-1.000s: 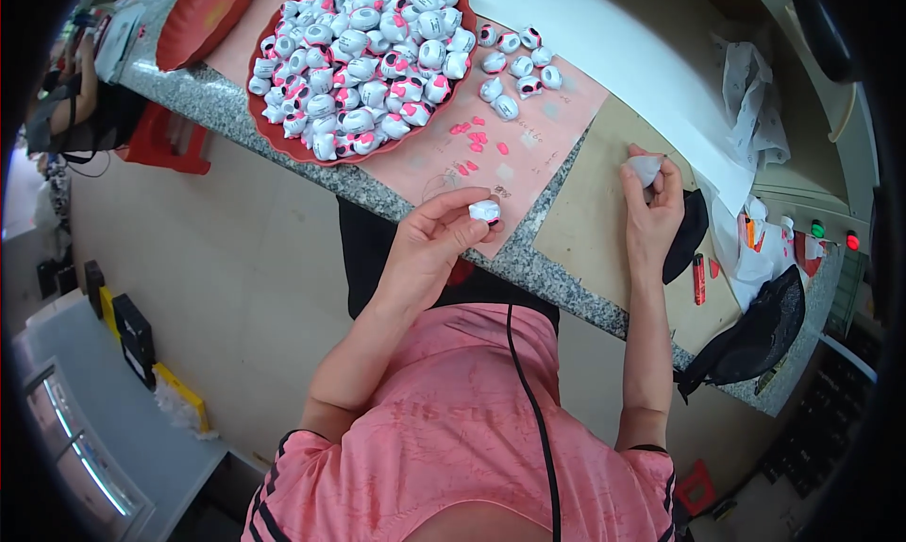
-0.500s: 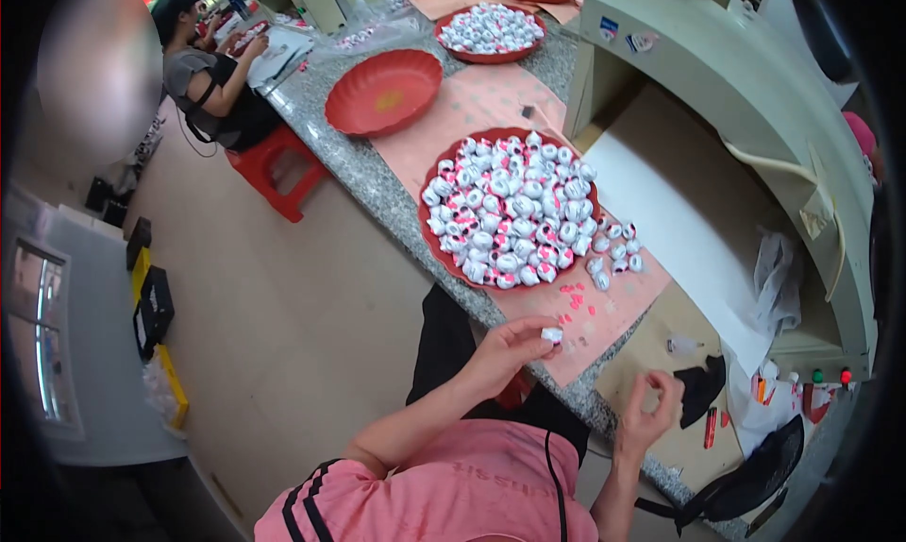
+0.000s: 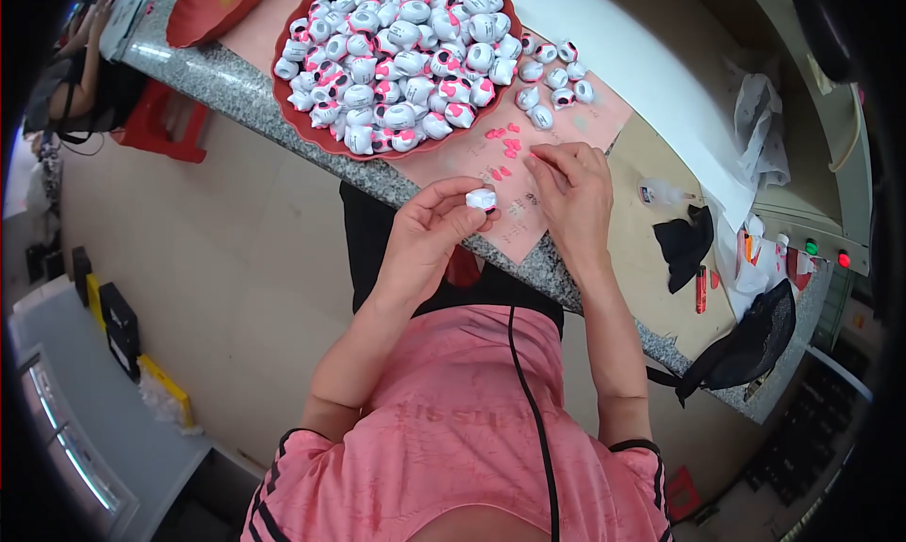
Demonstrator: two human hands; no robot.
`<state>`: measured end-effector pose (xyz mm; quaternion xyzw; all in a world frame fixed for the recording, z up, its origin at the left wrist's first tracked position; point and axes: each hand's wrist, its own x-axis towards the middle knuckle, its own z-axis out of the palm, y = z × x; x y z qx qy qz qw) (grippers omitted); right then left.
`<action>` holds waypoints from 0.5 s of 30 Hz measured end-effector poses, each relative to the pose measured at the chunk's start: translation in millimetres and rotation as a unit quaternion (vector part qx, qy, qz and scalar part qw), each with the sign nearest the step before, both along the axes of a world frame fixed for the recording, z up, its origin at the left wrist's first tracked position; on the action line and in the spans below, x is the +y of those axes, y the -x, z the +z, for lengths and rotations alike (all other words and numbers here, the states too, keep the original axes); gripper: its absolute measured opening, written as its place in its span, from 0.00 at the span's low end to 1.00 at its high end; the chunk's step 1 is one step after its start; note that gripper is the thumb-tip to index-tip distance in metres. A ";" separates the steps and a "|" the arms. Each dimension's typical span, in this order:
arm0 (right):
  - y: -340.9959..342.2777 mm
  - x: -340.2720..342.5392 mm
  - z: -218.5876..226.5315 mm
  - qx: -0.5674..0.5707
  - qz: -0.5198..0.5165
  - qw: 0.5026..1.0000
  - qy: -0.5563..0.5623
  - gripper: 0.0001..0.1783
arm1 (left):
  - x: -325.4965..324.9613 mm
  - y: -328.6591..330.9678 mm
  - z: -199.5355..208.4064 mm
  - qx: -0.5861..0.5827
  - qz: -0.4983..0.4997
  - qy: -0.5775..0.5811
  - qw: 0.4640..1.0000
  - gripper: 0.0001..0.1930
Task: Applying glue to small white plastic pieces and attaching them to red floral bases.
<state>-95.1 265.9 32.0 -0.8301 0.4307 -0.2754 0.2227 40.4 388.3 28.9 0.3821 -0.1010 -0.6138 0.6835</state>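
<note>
My left hand (image 3: 422,230) pinches a small white figurine head (image 3: 480,200) between thumb and fingers, just past the counter's near edge. The piece has a dark and pink patch on its lower side. My right hand (image 3: 578,202) is over the pink paper (image 3: 604,122), thumb and index fingertips nearly together beside several small pink pieces (image 3: 511,148). Whether a pink piece is between those fingertips is too small to tell. A scalloped red plate (image 3: 317,139) beyond my hands is heaped with similar white-and-pink figurine heads (image 3: 401,65). Several loose figurine heads (image 3: 540,117) lie right of it.
Another red plate (image 3: 203,23) is at the far left, near a seated person's arm (image 3: 87,79) and a red stool (image 3: 175,122). At right lie a small clear bottle (image 3: 658,193), black cloth (image 3: 684,245), a red lighter (image 3: 701,290) and a black bag (image 3: 746,348). A pale machine housing stands behind.
My view has tilted down and closer. My right hand has moved from the tan board on the right to the pink pieces. The left hand keeps hold of the figurine head.
</note>
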 end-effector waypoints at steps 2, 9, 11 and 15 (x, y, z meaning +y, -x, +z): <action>4.2 2.0 1.7 -0.028 0.010 0.999 -0.025 0.10 | -2.8 3.5 1.3 -0.019 -0.005 0.010 1.000 0.15; 23.1 27.9 34.0 -0.231 0.056 0.933 -0.270 0.07 | -9.9 18.9 6.1 -0.096 0.000 0.013 0.995 0.15; 25.0 31.5 35.1 -0.272 0.051 0.908 -0.315 0.09 | -13.8 26.1 9.4 -0.132 -0.008 0.007 0.991 0.16; 35.9 28.6 35.5 -0.269 0.048 0.890 -0.364 0.11 | -17.1 36.2 14.0 -0.178 -0.023 0.021 0.984 0.15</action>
